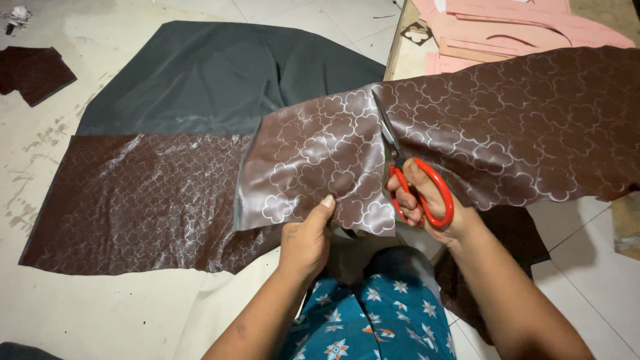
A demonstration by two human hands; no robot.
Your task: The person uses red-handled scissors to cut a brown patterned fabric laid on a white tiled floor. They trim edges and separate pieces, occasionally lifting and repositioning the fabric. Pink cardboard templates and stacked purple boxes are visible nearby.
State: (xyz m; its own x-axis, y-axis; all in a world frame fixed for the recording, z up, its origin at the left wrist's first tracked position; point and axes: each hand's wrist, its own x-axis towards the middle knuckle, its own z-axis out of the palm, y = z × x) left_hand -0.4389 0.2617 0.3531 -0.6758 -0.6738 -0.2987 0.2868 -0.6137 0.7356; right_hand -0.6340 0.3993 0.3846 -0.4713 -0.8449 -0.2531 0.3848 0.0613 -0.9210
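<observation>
Teal trousers printed with small star-like flowers (pixel 373 313) are filling the bottom centre of the frame, where the person's lap is closest to the camera. Just above them, the left hand (pixel 305 241) is pinching the lower edge of a glossy brown sheet of faux leather embossed with pale clover outlines (pixel 480 127), thumb on top and the other fingers tucked underneath. This sheet is stretching from the centre of the frame out to the right edge, lifted off the floor. The right hand (pixel 427 203) is gripping a pair of red-handled scissors with steel blades (pixel 400 163), fingers threaded through the loops; the blades are pointing up and away, lying against the sheet and apparently partway through a cut running from its near edge toward the far one. Judging from this, the cutting step is under way, and the next stroke calls for keeping the sheet taut with the pinching hand while the blades are advancing along the line.

Across the left half of the frame, another brown embossed sheet (pixel 140 200) is lying flat on the pale tiled floor (pixel 80 307), overlapping a dark grey cloth (pixel 213 73) spread toward the upper centre. Pink paper pattern pieces (pixel 513 27) are resting at the upper right, and small dark brown offcuts (pixel 33 73) are sitting at the upper left.
</observation>
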